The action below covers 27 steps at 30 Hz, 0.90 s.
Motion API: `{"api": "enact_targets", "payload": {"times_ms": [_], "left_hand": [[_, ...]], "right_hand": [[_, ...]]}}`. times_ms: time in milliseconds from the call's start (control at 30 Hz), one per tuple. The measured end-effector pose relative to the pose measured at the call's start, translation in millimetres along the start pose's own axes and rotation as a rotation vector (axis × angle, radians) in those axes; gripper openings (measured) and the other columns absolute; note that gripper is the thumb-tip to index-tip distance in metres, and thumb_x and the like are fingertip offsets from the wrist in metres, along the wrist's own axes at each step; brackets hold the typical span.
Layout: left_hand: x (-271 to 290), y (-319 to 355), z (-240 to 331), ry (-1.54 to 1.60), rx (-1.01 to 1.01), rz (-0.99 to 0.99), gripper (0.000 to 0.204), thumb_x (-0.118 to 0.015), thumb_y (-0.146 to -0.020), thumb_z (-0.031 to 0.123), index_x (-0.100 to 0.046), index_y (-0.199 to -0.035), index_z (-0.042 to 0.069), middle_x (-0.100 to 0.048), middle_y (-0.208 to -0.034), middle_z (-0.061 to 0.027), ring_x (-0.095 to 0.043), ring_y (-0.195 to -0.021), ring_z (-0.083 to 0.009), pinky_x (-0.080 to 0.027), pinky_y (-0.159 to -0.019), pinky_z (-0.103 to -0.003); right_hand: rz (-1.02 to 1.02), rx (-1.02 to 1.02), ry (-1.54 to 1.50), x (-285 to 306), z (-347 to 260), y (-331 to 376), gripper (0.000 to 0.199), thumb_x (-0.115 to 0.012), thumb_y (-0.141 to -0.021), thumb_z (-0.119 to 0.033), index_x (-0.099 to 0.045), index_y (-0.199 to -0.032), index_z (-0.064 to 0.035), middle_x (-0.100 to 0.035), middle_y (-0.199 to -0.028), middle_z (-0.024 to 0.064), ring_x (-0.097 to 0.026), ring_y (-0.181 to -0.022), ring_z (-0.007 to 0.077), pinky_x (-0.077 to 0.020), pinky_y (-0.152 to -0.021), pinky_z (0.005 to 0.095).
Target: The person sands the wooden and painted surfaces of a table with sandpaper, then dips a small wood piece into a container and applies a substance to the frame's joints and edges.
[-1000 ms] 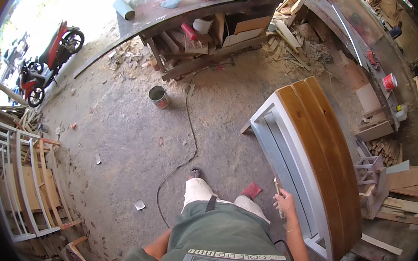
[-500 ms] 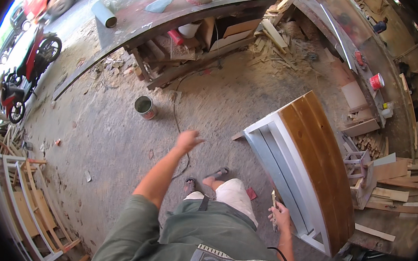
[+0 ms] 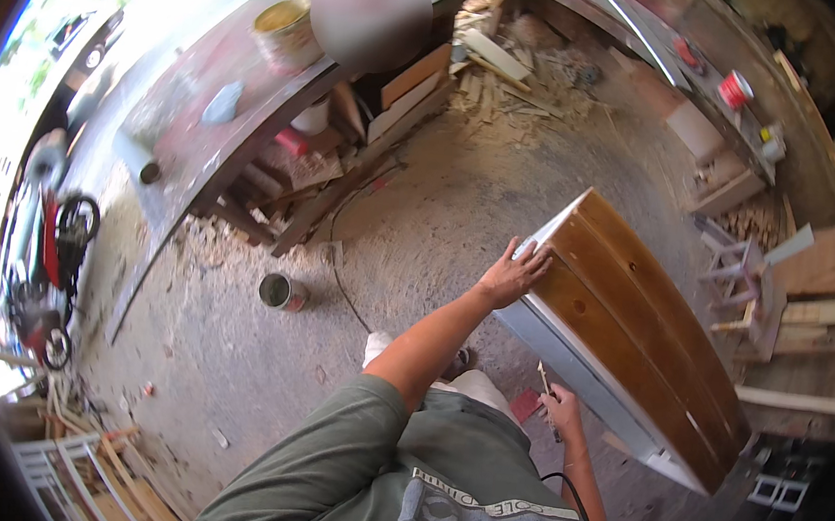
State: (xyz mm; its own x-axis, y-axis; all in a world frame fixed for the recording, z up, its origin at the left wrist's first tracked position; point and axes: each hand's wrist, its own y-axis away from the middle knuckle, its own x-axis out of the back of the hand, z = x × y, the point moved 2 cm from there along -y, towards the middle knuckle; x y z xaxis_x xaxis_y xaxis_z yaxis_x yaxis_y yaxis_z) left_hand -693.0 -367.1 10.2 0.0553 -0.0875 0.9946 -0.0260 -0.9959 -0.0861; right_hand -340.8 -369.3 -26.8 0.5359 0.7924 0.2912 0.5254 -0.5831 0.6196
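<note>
My left hand [image 3: 517, 275] rests with spread fingers on the upper corner of a piece of wooden furniture [image 3: 632, 326]. It has a brown stained plank face and a white painted frame, and it stands tilted to my right. In my right hand [image 3: 561, 413] is a slim tool [image 3: 544, 378] with a pale pointed end and a darker lower part; its exact kind I cannot make out. That hand is closed around it, low beside the white side of the furniture. A small red flat piece [image 3: 525, 405] lies on the floor near the tool.
A metal bucket [image 3: 282, 293] stands on the floor ahead, with a cable [image 3: 342, 288] running past it. Beyond is a workbench [image 3: 171, 161] bearing a paint bucket [image 3: 287, 32]. White wooden frames [image 3: 66, 468] lie at lower left; a small stool [image 3: 738, 276] and planks are at right.
My left hand has swung right and forward from the air onto the furniture's corner. The furniture leans more, showing less of its inside. My right hand still holds the tool; the view has turned.
</note>
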Motion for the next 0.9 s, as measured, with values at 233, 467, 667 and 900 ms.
{"api": "enact_targets", "payload": {"times_ms": [233, 467, 667, 900], "left_hand": [[17, -33, -21, -0.033, -0.29, 0.007, 0.083, -0.064, -0.087, 0.056, -0.046, -0.147, 0.001, -0.045, -0.147, -0.0172, -0.041, -0.136, -0.031, -0.034, -0.111, -0.06], [-2, -50, -31, -0.047, -0.497, 0.042, 0.075, -0.072, -0.081, 0.042, -0.052, -0.137, -0.004, -0.052, -0.136, -0.0179, -0.045, -0.128, -0.0325, -0.036, -0.102, -0.061], [23, -75, -37, -0.102, -0.69, -0.204, 0.084, -0.076, -0.077, 0.047, -0.05, -0.141, 0.0, -0.048, -0.143, -0.0197, -0.041, -0.136, -0.034, -0.029, -0.108, -0.063], [53, -178, 43, 0.233, -1.062, -0.4, 0.092, -0.062, -0.087, 0.068, -0.04, -0.154, 0.008, -0.031, -0.16, -0.0185, -0.029, -0.149, -0.0347, -0.022, -0.119, -0.061]], "right_hand": [[0.223, -0.108, -0.145, -12, 4, 4, 0.043, -0.067, -0.092, -0.016, -0.064, -0.131, 0.002, -0.07, -0.087, 0.011, -0.066, -0.058, 0.0152, -0.0517, -0.049, 0.0295], [0.617, -0.251, -0.467, -92, 12, 23, 0.049, -0.067, -0.091, -0.011, -0.06, -0.138, 0.0018, -0.07, -0.086, 0.0102, -0.064, -0.056, 0.0143, -0.0503, -0.048, 0.0292], [0.973, -0.279, -0.922, -195, -66, 22, 0.046, -0.065, -0.093, -0.014, -0.061, -0.137, -0.0009, -0.067, -0.082, 0.0068, -0.063, -0.057, 0.0119, -0.049, -0.049, 0.0272], [1.221, -0.091, -1.441, -284, -183, -57, 0.026, -0.055, -0.102, -0.019, -0.061, -0.121, -0.0012, -0.064, -0.086, 0.0042, -0.062, -0.062, 0.0133, -0.0502, -0.059, 0.0292]]}}
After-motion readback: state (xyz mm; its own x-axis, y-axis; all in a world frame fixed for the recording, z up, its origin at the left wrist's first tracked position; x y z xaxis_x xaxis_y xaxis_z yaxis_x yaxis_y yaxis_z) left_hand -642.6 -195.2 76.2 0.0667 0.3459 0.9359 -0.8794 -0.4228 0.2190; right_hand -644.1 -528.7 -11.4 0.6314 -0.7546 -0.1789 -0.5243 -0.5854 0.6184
